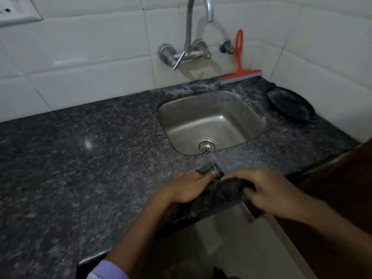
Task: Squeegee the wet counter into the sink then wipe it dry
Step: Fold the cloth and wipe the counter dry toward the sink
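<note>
Dark cloth (unlabelled), both hands gripping

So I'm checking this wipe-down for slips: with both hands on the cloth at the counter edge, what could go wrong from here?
1. The cloth hangs partly over the front edge of the counter, gripped by the left hand and right hand; wiping toward the person could push water onto the floor instead of the sink.
2. A wide sweep to the right might knock the dark plate.
3. The squeegee only leans against the wall and could topple.
</note>
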